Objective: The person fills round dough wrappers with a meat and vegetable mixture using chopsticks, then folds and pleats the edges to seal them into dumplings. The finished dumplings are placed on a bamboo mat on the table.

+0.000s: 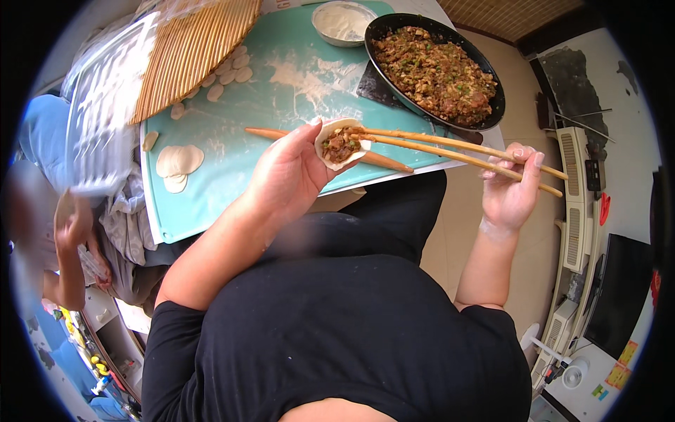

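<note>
My left hand (292, 165) cups a round dumpling wrapper (325, 156) above the near edge of the mat. Brown minced filling (342, 145) with green bits lies in the wrapper. In my right hand (511, 186) is a pair of chopsticks (450, 148), their tips touching the filling. A wooden rolling pin (383, 162) rests on the mat, partly behind my left hand and the wrapper. Beyond the chopsticks stands a black pan (498, 105) heaped with the same minced filling.
The green mat (211, 204) is dusted with flour. Wrappers (180, 162) lie stacked at its left, more beside a round slatted tray (190, 56). A bowl of flour (344, 22) stands at the back. Another person's hand (74, 225) shows at far left.
</note>
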`<state>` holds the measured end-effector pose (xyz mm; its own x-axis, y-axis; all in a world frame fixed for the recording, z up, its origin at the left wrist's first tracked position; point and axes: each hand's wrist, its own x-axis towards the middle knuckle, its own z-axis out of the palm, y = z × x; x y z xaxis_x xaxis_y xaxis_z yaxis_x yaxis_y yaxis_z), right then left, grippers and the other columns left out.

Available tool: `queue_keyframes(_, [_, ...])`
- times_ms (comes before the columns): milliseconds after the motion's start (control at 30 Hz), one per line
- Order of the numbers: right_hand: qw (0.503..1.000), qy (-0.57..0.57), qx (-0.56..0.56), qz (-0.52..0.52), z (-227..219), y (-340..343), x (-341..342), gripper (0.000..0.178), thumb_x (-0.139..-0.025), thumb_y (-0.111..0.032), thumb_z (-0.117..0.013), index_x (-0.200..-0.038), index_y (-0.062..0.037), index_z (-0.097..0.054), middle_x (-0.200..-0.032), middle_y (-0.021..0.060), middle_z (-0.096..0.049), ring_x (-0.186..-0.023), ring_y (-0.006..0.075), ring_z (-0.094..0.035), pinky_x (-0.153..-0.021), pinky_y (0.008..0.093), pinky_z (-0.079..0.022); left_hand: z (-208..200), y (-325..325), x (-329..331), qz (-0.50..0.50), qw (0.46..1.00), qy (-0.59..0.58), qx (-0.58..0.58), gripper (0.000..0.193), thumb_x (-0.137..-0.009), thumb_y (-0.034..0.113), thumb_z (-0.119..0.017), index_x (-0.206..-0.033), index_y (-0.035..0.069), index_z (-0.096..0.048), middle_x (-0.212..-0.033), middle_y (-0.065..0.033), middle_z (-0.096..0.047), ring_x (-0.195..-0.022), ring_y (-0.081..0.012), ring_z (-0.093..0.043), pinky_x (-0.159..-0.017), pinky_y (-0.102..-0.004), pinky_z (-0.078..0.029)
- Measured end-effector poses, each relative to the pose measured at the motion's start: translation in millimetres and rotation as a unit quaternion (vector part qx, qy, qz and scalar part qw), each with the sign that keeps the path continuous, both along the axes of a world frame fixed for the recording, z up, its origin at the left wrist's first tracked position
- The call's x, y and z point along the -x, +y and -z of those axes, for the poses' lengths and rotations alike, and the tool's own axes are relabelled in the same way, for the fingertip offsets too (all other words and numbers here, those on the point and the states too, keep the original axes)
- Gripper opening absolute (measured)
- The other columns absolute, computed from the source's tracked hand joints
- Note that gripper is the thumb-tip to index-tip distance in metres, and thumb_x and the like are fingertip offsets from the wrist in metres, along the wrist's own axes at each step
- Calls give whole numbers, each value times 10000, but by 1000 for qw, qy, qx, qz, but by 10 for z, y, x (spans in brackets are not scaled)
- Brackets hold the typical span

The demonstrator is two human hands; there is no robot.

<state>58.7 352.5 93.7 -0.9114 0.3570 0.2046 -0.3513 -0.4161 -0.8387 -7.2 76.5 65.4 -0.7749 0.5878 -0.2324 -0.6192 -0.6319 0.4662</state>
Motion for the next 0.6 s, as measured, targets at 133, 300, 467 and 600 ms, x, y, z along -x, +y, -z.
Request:
queue_keyframes(133, [996, -27, 78, 16, 46, 93, 54, 293, -957, -321, -386, -844, -89, -525, -743, 33, -538, -617, 163, -540, -526, 303, -479, 4, 1, -4, -7, 1000, -12, -2, 311, -949, 234, -369, -1079, -18, -497, -1174, -180, -534, -1108, -277, -519, -992, -437, -387])
queue_keyframes(300, [962, -58, -98, 247, 97, 419, 245, 286, -942, -267, -414, -895, -4, -516, -714, 81, -556, -584, 220, -578, -574, 340, -515, 2, 15, 0, -9, 1000, -29, -3, 305, -948, 244, -372, -1064, -6, -503, -1170, -180, -538, -1108, -278, -519, -981, -440, -397])
queue_keyframes(467, [935, -4, -221, 278, -1, 534, 104, 296, -927, -269, -447, -856, 3, -537, -693, 87, -557, -579, 221, -585, -570, 331, -512, 9, -14, 17, 11, 1000, -14, -6, 327, -946, 259, -369, -1071, -9, -508, -1179, -183, -535, -1110, -281, -519, -969, -440, -406])
queue_keyframes(600, [992, 31, -18, 121, -151, 416, 36, 308, -938, -342, -428, -842, -73, -544, -723, 31, -515, -601, 131, -525, -501, 277, -460, -29, -5, -2, 11, 999, -44, 12, 360, -948, 269, -354, -1108, -17, -501, -1199, -185, -526, -1111, -286, -520, -968, -440, -399])
